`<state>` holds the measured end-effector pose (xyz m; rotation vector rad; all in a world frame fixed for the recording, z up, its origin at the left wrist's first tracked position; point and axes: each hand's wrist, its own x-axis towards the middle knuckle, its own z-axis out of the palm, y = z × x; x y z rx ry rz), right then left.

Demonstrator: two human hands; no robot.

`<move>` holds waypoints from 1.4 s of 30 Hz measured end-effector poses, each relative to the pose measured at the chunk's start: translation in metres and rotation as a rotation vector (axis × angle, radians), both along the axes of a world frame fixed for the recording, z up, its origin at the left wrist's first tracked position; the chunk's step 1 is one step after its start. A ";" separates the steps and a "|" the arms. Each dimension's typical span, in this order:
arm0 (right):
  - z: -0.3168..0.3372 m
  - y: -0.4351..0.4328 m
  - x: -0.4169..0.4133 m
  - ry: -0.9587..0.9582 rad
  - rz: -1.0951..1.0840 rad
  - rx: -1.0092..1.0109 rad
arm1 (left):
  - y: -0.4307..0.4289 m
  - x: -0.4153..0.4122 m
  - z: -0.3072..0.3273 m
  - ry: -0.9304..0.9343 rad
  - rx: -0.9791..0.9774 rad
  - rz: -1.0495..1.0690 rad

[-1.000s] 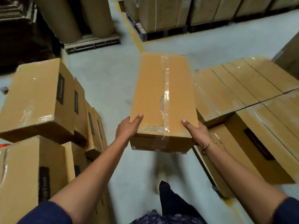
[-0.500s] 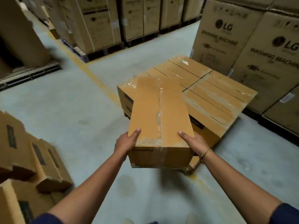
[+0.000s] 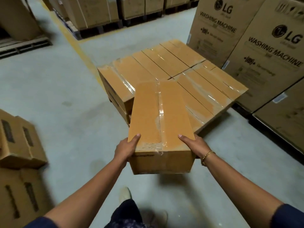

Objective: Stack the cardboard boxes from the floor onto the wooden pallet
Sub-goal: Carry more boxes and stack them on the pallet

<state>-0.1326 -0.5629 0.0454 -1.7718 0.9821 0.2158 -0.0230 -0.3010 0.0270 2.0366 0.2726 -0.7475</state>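
Floor boxes (image 3: pixel 21 145): well left of the left-hand grip, piled loosely on the grey floor (image 3: pixel 65 96), dark labels on their sides, blurred.
Yellow line (image 3: pixel 79 46): painted on the floor, up and left of the grip, running away toward the far rows of cartons.
Left hand (image 3: pixel 125 149): clamped on the near left corner of the carried box; thumb laid flat on the top face, fingers curled down the side and out of sight.
Shoe (image 3: pixel 125 195): pale, on the floor directly below the left-hand grip.
Carried box (image 3: pixel 153 116): long brown carton, held between both hands at its near end, clear of the floor, top seam sealed with clear tape. Far end reaches over the near edge of the stack; resting there or just above it, cannot tell.
Right hand (image 3: pixel 196 145): matching grip on the near right corner; thumb on top, fingers wrapped round the side.
Bracelet (image 3: pixel 207 155): gold chain on the wrist just behind the right-hand grip.
Stack (image 3: pixel 164 63): ahead of the grip and a little right; long taped cartons laid side by side, a second layer showing beneath on the left face.
Pallet: hidden under the stack from this angle.
Washing machine cartons (image 3: pixel 271 55): tall, printed LG, far right of the grip, just behind the stack.
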 end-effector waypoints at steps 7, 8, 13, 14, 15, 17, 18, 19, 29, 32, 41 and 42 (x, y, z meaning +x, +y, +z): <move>-0.042 -0.059 0.029 0.077 0.178 0.017 | -0.041 -0.009 -0.050 0.066 0.026 0.144; -0.048 -0.066 0.037 0.080 0.206 0.016 | -0.047 -0.010 -0.058 0.060 0.032 0.162; -0.065 -0.099 0.069 0.100 0.321 -0.006 | -0.078 -0.018 -0.077 0.027 0.054 0.266; -0.067 -0.104 0.074 0.109 0.348 -0.009 | -0.083 -0.019 -0.079 0.033 0.067 0.290; -0.069 -0.109 0.077 0.115 0.374 0.003 | -0.087 -0.022 -0.082 0.040 0.073 0.306; -0.071 -0.119 0.080 0.130 0.411 0.012 | -0.096 -0.030 -0.086 0.054 0.069 0.347; -0.074 -0.125 0.081 0.136 0.429 0.015 | -0.103 -0.035 -0.088 0.060 0.073 0.367; -0.079 -0.133 0.080 0.142 0.437 0.017 | -0.111 -0.040 -0.090 0.064 0.071 0.382; -0.137 -0.214 0.058 0.148 0.590 0.037 | -0.197 -0.105 -0.138 0.091 0.110 0.498; -0.168 -0.228 0.050 0.157 0.619 0.048 | -0.212 -0.119 -0.166 0.100 0.107 0.522; -0.259 -0.259 0.032 0.216 0.605 0.080 | -0.243 -0.127 -0.252 0.092 0.065 0.508; -0.269 -0.262 0.030 0.221 0.598 0.079 | -0.245 -0.128 -0.261 0.092 0.053 0.503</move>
